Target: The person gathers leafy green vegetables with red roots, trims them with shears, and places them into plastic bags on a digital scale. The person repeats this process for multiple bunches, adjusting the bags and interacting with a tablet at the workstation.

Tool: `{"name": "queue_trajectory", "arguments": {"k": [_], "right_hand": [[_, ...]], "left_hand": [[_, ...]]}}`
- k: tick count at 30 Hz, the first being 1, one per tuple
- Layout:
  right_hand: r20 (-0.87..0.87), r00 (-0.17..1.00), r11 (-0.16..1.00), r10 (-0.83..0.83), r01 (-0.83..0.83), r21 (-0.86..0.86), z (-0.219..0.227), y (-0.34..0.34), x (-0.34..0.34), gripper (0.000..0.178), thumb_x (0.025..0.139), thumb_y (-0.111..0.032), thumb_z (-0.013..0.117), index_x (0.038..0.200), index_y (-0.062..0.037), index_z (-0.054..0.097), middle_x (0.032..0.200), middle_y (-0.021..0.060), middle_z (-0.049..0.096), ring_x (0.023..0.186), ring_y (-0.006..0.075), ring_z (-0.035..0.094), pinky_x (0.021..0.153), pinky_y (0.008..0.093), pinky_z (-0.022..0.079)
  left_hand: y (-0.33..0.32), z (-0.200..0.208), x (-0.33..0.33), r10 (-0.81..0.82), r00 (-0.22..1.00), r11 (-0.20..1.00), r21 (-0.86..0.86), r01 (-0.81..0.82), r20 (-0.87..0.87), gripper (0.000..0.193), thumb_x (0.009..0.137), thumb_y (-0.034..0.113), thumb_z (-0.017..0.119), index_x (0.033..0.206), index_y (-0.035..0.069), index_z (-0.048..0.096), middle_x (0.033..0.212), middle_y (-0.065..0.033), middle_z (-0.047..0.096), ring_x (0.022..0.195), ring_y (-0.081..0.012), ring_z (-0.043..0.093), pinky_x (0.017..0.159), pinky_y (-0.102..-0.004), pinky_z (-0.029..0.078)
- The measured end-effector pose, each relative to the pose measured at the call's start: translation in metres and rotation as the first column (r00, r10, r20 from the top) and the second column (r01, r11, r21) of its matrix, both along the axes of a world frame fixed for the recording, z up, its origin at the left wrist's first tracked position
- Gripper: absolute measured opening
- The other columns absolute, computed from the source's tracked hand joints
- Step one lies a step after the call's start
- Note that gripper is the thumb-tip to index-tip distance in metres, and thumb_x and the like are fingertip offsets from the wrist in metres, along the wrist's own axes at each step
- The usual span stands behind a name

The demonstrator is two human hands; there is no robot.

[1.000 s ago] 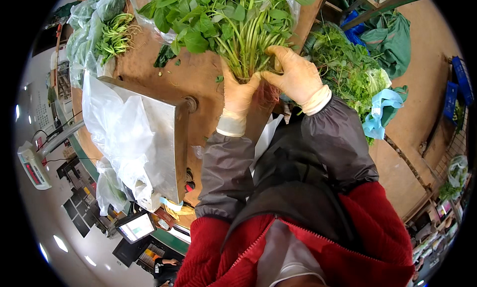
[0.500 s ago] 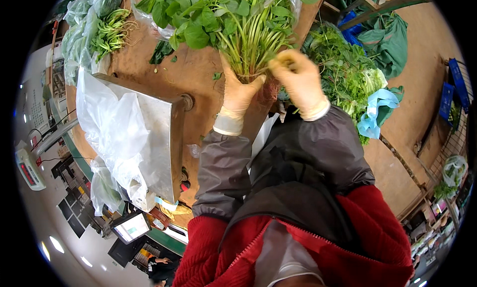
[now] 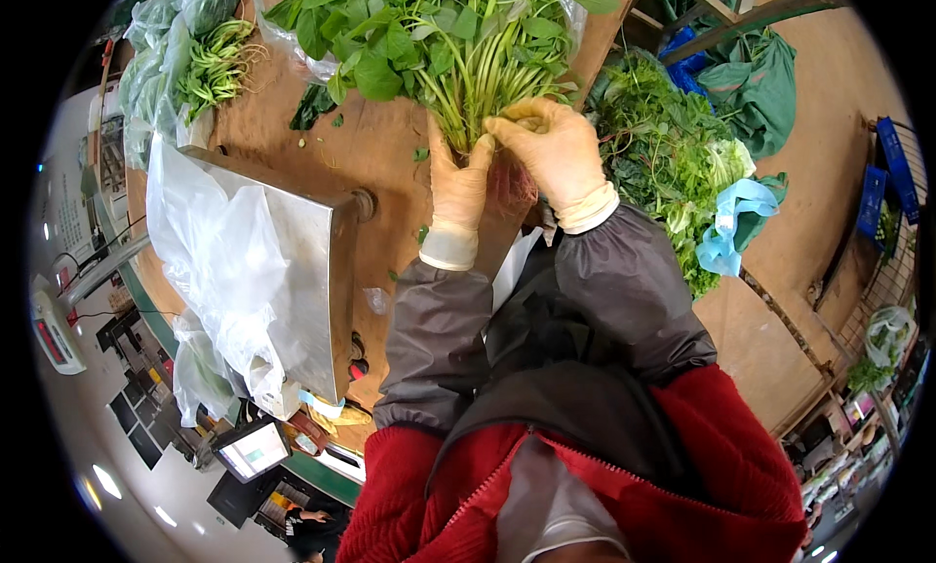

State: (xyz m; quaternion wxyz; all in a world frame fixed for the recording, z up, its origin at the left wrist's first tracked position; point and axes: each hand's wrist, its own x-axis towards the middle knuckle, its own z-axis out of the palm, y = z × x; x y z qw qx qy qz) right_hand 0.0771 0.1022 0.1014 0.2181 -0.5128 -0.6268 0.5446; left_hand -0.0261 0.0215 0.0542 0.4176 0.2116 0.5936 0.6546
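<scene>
Bunch of leafy greens [image 3: 456, 61] over table [image 3: 390, 173], stems [image 3: 478, 90] toward hands. Gloved left hand [image 3: 455, 188] curls round stem bases; gloved right hand [image 3: 561, 154] bends fingers to thumb beside them, cannot tell what, if anything, it pinches. Likely light; leaves [image 3: 378, 74] soft, easily bruised; stems crisp, may snap. Best hold: gathered stems just above reddish roots [image 3: 511, 183].

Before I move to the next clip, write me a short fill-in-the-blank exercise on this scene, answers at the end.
1. The jacket is ____ in colour.
2. The left hand holds a bunch of greens, its leaves pointing ____ from the jacket.
3. On the right hand is a pale ____.
4. The metal box stands to the ____ of both hands.

Missing words: red; away; glove; left.
</scene>
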Motion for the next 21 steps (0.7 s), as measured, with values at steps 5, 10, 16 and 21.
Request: {"name": "queue_trajectory", "arguments": {"k": [5,10,16,21], "right_hand": [[-0.177,0.981,0.988,-0.084,0.058,-0.144,0.004,0.0,-0.006,0.028,0.074,-0.024,0.072,0.087,0.0016,0.067,0.076,0.0128,0.067,0.066,0.0185,0.064,0.062,0.0286,0.049],[-0.43,0.865,0.902,-0.259,0.058,-0.429,0.005,0.007,0.004,0.014,0.079,-0.01,0.071,0.083,0.0031,0.068,0.075,0.0043,0.067,0.065,0.008,0.058,0.058,0.0209,0.046],[-0.434,0.875,0.904,-0.214,0.008,-0.428,0.003,0.02,0.015,0.016,0.079,-0.013,0.073,0.088,0.0003,0.068,0.074,0.0015,0.064,0.06,0.0039,0.05,0.054,0.0183,0.04],[-0.479,0.85,0.949,-0.218,0.07,-0.307,0.043,0.041,0.057,0.024,0.077,-0.021,0.073,0.091,-0.0017,0.066,0.077,0.0006,0.062,0.061,0.0065,0.049,0.058,0.0199,0.039]], "left_hand": [[0.003,0.005,0.001,-0.014,0.998,1.0,0.009,0.014,0.057,0.084,0.082,0.001,0.063,0.146,0.003,0.009,0.135,-0.0129,0.041,0.118,-0.0201,0.044,0.099,-0.0307,0.038],[0.0,0.001,-0.002,-0.024,0.999,0.999,0.028,0.022,0.049,0.091,0.081,0.003,0.065,0.146,0.003,0.002,0.141,-0.0147,0.033,0.123,-0.0224,0.04,0.102,-0.0319,0.035],[0.002,0.0,-0.001,-0.023,0.999,0.999,0.026,0.022,0.039,0.091,0.081,0.004,0.066,0.146,0.002,0.002,0.142,-0.0148,0.031,0.125,-0.0226,0.037,0.104,-0.0322,0.032],[-0.002,-0.004,-0.003,-0.017,0.995,0.998,0.058,0.012,0.096,0.089,0.081,0.003,0.064,0.146,0.002,0.003,0.142,-0.0143,0.031,0.125,-0.0217,0.037,0.104,-0.0313,0.032]]}}
